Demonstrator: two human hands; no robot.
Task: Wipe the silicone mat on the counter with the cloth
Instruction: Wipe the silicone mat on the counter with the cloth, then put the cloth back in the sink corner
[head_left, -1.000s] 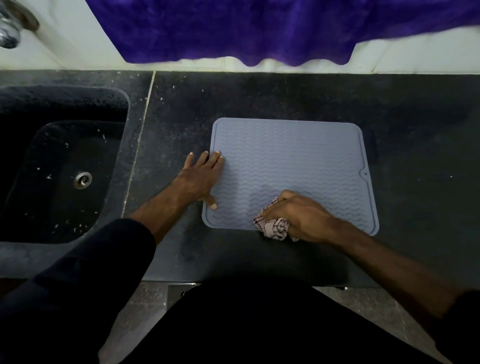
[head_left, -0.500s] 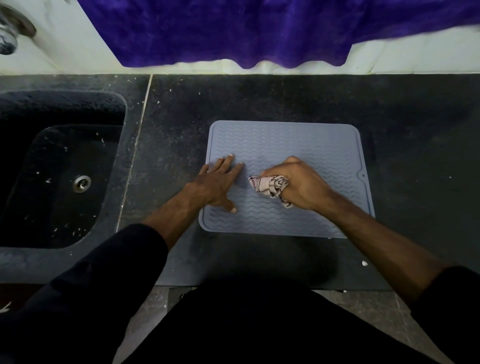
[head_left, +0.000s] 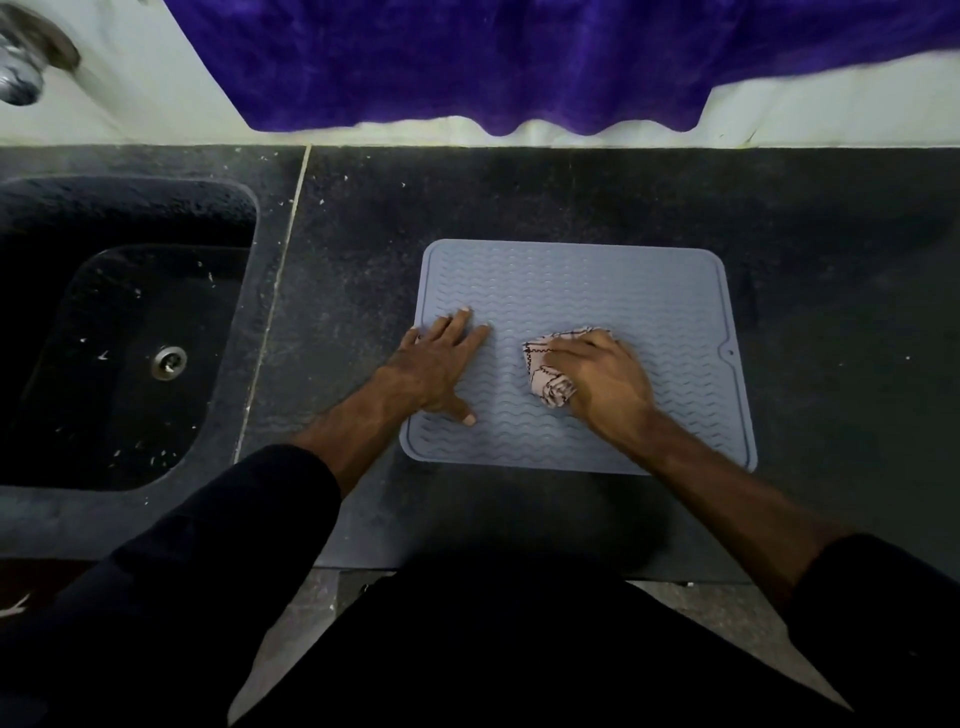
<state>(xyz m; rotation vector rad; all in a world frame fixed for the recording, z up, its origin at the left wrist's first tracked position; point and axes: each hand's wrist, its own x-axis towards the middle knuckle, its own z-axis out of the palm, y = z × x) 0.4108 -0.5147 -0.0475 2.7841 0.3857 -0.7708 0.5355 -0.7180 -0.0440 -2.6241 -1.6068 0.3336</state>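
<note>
Right hand (head_left: 602, 382): grip closed around a bunched cloth (head_left: 550, 371), fingers curled over its top, the pale, dark-lined fabric showing at the fingertips and on the thumb side. Hand and cloth press down on the middle of the silicone mat (head_left: 623, 291), slightly right of centre.

Left hand (head_left: 439, 366): grip spread, fingers straight and fanned, palm flat on the mat's left part; the outermost finger lies at the mat's left rim, the thumb points toward the near edge. It holds nothing. A strip of bare mat separates it from the cloth.

Silicone mat: grey-blue, rectangular with rounded corners, wavy ridges and a raised border, a small tab with a hole on its right edge. It lies flat on the dark speckled worktop (head_left: 831, 234), set back from the near edge.

Cloth: crumpled into a wad, resting on the mat, just right of the left hand's fingertips.

Surroundings: dark sink (head_left: 47, 312) with a metal drain (head_left: 169, 362) to the left of the mat, well apart; a tap (head_left: 23, 73) at upper left; a purple towel (head_left: 519, 57) hanging over the pale wall behind the worktop. Dark sleeves cover both forearms partway.
</note>
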